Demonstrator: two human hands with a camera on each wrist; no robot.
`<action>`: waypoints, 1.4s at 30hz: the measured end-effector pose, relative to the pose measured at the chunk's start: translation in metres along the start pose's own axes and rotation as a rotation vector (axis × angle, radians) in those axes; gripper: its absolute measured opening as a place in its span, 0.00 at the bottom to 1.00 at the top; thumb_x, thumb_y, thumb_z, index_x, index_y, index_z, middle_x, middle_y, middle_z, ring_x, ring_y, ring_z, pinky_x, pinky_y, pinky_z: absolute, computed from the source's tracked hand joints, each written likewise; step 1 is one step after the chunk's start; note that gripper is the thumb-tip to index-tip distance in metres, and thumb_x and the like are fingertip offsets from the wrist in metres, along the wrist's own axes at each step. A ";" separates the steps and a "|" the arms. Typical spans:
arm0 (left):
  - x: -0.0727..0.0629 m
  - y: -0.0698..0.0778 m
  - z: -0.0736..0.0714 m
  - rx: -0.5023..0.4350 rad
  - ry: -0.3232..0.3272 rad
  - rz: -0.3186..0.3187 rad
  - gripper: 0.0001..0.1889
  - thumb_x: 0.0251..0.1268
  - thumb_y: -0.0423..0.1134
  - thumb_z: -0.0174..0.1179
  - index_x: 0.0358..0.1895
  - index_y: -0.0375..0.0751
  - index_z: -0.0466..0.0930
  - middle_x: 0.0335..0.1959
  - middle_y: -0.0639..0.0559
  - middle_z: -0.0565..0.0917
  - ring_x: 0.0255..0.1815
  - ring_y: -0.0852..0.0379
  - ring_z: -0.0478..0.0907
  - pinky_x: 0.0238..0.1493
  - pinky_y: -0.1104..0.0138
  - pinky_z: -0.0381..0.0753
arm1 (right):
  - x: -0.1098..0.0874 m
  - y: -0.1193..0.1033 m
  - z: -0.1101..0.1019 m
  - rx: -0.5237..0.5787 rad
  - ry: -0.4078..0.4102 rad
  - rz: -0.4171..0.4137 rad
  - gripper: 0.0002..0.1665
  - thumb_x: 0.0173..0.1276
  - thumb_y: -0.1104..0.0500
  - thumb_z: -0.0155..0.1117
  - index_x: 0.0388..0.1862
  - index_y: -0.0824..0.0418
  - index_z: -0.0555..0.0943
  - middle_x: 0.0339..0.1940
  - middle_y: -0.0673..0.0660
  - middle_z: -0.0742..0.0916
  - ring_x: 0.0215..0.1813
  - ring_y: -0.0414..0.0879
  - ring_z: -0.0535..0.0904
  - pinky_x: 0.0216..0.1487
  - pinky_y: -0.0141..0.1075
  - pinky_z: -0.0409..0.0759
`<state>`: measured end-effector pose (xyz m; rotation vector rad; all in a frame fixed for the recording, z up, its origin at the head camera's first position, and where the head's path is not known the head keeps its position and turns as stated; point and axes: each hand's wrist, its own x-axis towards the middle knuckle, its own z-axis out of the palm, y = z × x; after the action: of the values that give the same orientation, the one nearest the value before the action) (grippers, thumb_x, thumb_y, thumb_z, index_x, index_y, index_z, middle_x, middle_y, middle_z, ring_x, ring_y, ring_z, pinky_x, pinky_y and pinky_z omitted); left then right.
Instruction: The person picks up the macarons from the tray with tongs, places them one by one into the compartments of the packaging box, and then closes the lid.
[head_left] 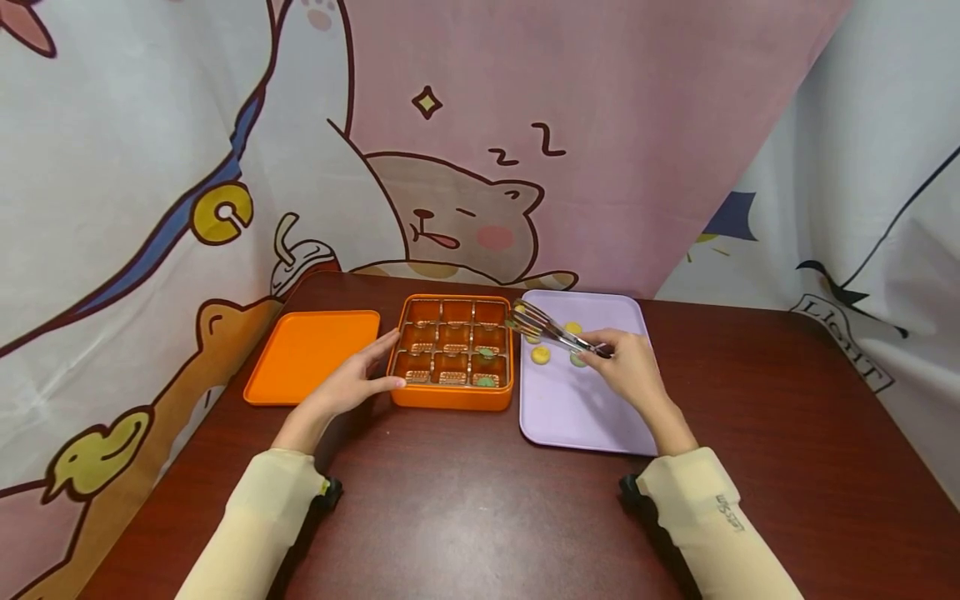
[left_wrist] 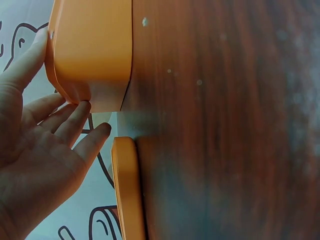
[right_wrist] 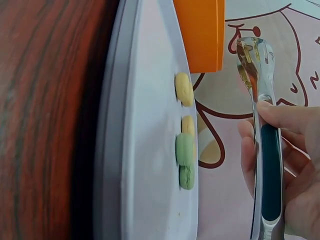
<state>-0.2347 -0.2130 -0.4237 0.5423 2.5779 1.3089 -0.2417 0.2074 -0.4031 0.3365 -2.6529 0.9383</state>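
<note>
Gripping tongs [right_wrist: 271,172]: right hand [head_left: 632,368] | extended left hand [head_left: 351,383] touches orange box [head_left: 452,399]: green macarons [head_left: 487,382] | lilac tray [head_left: 573,421]: yellow, green macarons [head_left: 540,356]

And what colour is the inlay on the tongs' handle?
The inlay is dark teal; it shows best in the right wrist view.

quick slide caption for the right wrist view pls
Right hand grips metal tongs above a lilac tray of yellow and green macarons.

An orange box [head_left: 452,399] and lid [head_left: 318,352] pair with a lavender tray [head_left: 577,421], yellow and green macarons [right_wrist: 185,149], and silver, teal-gripped tongs [right_wrist: 271,175] against a reddish-brown wood-grain surface [head_left: 465,517] and a cartoon-printed pink-and-white backdrop [head_left: 622,125].
</note>
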 end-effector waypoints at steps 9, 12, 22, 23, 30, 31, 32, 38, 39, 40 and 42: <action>0.000 0.001 0.001 0.019 0.004 -0.001 0.42 0.70 0.40 0.62 0.81 0.41 0.48 0.83 0.41 0.47 0.82 0.36 0.46 0.77 0.38 0.50 | 0.013 -0.009 0.010 0.013 0.016 -0.003 0.16 0.58 0.62 0.76 0.46 0.64 0.89 0.31 0.61 0.91 0.26 0.41 0.77 0.27 0.32 0.70; 0.000 0.000 0.001 0.016 0.008 -0.001 0.42 0.70 0.40 0.62 0.81 0.41 0.48 0.83 0.41 0.47 0.82 0.36 0.45 0.77 0.39 0.50 | 0.017 -0.011 0.015 0.022 0.008 0.007 0.16 0.59 0.62 0.75 0.47 0.61 0.90 0.28 0.59 0.91 0.24 0.41 0.76 0.26 0.33 0.71; 0.000 -0.001 0.000 0.006 0.002 -0.006 0.43 0.70 0.39 0.62 0.81 0.40 0.47 0.83 0.42 0.47 0.82 0.35 0.47 0.77 0.38 0.50 | 0.022 -0.017 0.033 0.019 -0.015 0.063 0.15 0.60 0.59 0.75 0.47 0.58 0.90 0.34 0.60 0.92 0.31 0.47 0.84 0.31 0.38 0.74; 0.000 -0.001 0.000 -0.002 0.001 -0.013 0.43 0.70 0.39 0.62 0.81 0.40 0.47 0.83 0.43 0.47 0.82 0.36 0.47 0.77 0.39 0.50 | 0.022 -0.018 0.034 0.018 -0.017 0.068 0.15 0.61 0.58 0.74 0.48 0.58 0.90 0.34 0.60 0.92 0.32 0.47 0.84 0.31 0.38 0.74; 0.000 0.000 0.001 -0.009 0.007 -0.013 0.43 0.69 0.39 0.63 0.81 0.41 0.47 0.83 0.44 0.47 0.82 0.37 0.46 0.77 0.39 0.51 | 0.021 -0.021 0.036 0.008 -0.031 0.086 0.17 0.63 0.58 0.73 0.50 0.59 0.88 0.38 0.61 0.92 0.36 0.50 0.85 0.37 0.45 0.78; 0.000 0.000 0.001 -0.008 0.007 -0.010 0.43 0.69 0.39 0.63 0.81 0.40 0.47 0.83 0.43 0.47 0.82 0.37 0.46 0.77 0.39 0.51 | 0.021 -0.021 0.036 0.010 -0.034 0.088 0.17 0.63 0.57 0.72 0.51 0.59 0.88 0.39 0.61 0.92 0.37 0.51 0.86 0.38 0.47 0.78; 0.000 0.000 0.001 -0.005 0.008 -0.008 0.43 0.69 0.39 0.63 0.81 0.40 0.47 0.83 0.43 0.47 0.82 0.36 0.47 0.77 0.39 0.51 | 0.021 -0.021 0.036 0.011 -0.037 0.090 0.17 0.63 0.57 0.72 0.51 0.59 0.88 0.39 0.61 0.92 0.37 0.51 0.86 0.39 0.48 0.79; 0.001 0.000 0.001 -0.004 0.005 -0.015 0.43 0.69 0.39 0.63 0.81 0.40 0.47 0.83 0.43 0.47 0.82 0.36 0.47 0.77 0.38 0.51 | 0.021 -0.020 0.036 0.021 -0.049 0.093 0.19 0.63 0.56 0.72 0.53 0.58 0.87 0.43 0.61 0.91 0.42 0.54 0.86 0.44 0.52 0.79; 0.001 0.000 0.001 -0.006 0.003 -0.018 0.43 0.69 0.39 0.63 0.81 0.40 0.47 0.83 0.43 0.47 0.82 0.37 0.47 0.77 0.39 0.50 | 0.022 -0.020 0.036 0.022 -0.051 0.092 0.19 0.63 0.56 0.72 0.54 0.58 0.87 0.44 0.61 0.91 0.42 0.54 0.86 0.44 0.52 0.79; 0.000 0.001 0.001 -0.007 0.002 -0.019 0.43 0.69 0.40 0.63 0.81 0.40 0.47 0.83 0.43 0.47 0.82 0.37 0.47 0.77 0.38 0.50 | 0.021 -0.020 0.036 0.024 -0.052 0.093 0.19 0.63 0.56 0.72 0.54 0.58 0.87 0.44 0.61 0.91 0.42 0.54 0.86 0.44 0.52 0.79; 0.000 0.001 0.001 -0.010 0.001 -0.024 0.43 0.69 0.40 0.63 0.81 0.40 0.47 0.83 0.44 0.47 0.82 0.37 0.46 0.78 0.39 0.50 | 0.021 -0.019 0.035 0.026 -0.054 0.094 0.20 0.63 0.56 0.72 0.54 0.58 0.87 0.44 0.61 0.91 0.43 0.54 0.87 0.44 0.52 0.79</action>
<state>-0.2341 -0.2116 -0.4232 0.5070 2.5687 1.3143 -0.2626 0.1677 -0.4103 0.2480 -2.7285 1.0060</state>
